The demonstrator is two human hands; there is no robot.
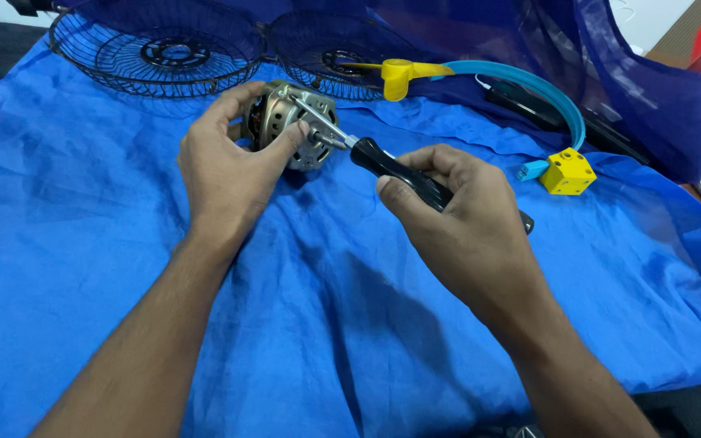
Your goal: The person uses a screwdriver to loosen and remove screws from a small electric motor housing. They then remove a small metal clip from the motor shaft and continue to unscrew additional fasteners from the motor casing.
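Blue cloth [350, 324] under everything | my left hand [225, 166] wrapped round the fan motor [294, 122] | right hand [464, 223] gripping black-handled screwdriver [403, 174], tip at the motor | fan grilles [164, 53] behind

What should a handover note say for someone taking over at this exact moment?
Left hand grips the fan motor, held just above the blue cloth.
Right hand holds a black-handled screwdriver, its tip at the motor's front bracket.
Two black wire fan guards lie at the cloth's far edge; a yellow cube on a blue strap lies to the right.
Done: motor is out of the guards.
Left: the screw at the bracket; whether it is going in or out is unclear.
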